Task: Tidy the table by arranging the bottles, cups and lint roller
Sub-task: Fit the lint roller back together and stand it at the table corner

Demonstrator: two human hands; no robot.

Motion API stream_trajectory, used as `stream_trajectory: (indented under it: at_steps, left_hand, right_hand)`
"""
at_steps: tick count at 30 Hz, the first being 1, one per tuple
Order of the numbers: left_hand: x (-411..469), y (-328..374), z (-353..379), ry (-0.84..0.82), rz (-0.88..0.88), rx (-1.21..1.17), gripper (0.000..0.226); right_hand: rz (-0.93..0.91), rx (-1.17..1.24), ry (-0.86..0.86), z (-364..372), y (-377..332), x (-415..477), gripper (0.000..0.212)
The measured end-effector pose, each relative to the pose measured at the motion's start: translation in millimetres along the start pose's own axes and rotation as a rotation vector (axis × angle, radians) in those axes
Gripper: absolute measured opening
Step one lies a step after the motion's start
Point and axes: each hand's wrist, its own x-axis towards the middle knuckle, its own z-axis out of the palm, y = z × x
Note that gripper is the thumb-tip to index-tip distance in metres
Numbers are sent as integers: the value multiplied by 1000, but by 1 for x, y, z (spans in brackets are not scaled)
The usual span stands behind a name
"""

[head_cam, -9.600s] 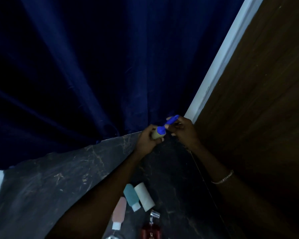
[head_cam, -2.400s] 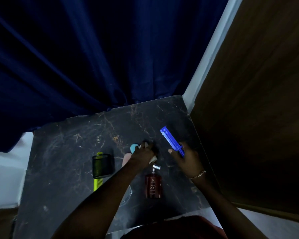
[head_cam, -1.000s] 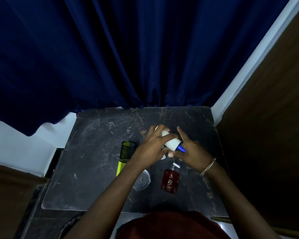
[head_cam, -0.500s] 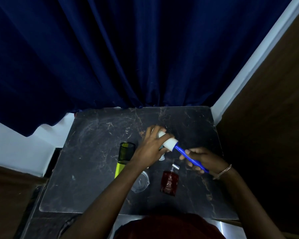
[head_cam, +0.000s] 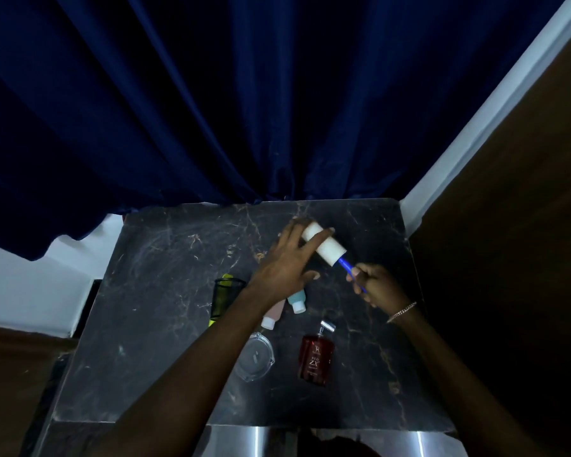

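Observation:
A lint roller (head_cam: 327, 249) with a white roll and blue handle hovers over the far middle of the dark marble table (head_cam: 165, 324). My left hand (head_cam: 287, 262) spreads over the roll with its fingers on it. My right hand (head_cam: 376, 285) grips the blue handle. Below my left hand lie a teal bottle (head_cam: 296, 300) and a pink bottle (head_cam: 272, 313), both with white caps. A red perfume bottle (head_cam: 315, 356) lies flat nearer to me. A clear glass cup (head_cam: 256, 356) sits beside it, partly under my left forearm.
A black mesh cup (head_cam: 226, 298) lies on its side over a yellow-green comb at the table's left middle. A dark blue curtain (head_cam: 244, 110) hangs behind the table. A brown wooden panel (head_cam: 508, 225) stands at the right.
The lint roller has moved up and away from me toward the far side of the table. My left hand has opened out over the roll, uncovering the teal and pink bottles.

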Motion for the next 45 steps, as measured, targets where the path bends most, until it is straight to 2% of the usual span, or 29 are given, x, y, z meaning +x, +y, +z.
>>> stream_trajectory:
  at_steps: [4,9,12,16,19,24,31,37,45]
  left_hand:
    - [1,-24,6,-20,-72,31,90]
    - [-5,-55,20,-71,-173,150,90]
    - [-6,-65,23,-109,-222,166,92]
    - [-3,-68,22,-116,-230,177,91]
    - [-3,-64,23,-121,-235,194,88]
    - [0,-57,28,-186,-238,166,85]
    - [-1,-53,26,-173,-249,143,84]
    - [-6,-54,25,-143,-255,165,82]
    - [-13,-52,29,-143,-257,164,80]
  right_hand:
    - [122,-7,195,-11,17,50,29]
    - [244,-8,306,-32,34,104,39]
    - [235,-170,294,-48,33,119,26]
    - [201,-394,407,-65,33,132,37]
    - [158,-471,416,-68,34,136,39]
    - [188,-394,427,-67,36,137,40]
    - [191,-444,409,-59,26,130,40]
    - [128,-468,275,-17,14,119,38]
    - [145,-535,263,0,9,109,42]
